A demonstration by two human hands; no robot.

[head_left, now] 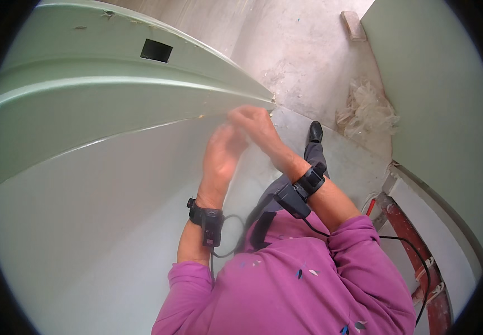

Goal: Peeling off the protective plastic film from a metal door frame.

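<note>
Purple sleeves (286,290) below; both hands (236,145) touch pale-green panel (85,100) edge.

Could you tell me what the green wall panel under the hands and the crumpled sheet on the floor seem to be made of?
The green wall panel looks like painted plasterboard: matt, smooth, with chipped pale crumbs along its seam, though that is uncertain. The crumpled sheet looks like thin clear plastic film, translucent and creased.

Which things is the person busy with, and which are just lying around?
Busy with:
left hand and right hand, blurred, raised against the pale green wall panel, near its seam

Just lying around:
crumpled plastic sheet on the floor
small block by the far wall
red ladder at the lower right
square hole higher up the wall
</note>
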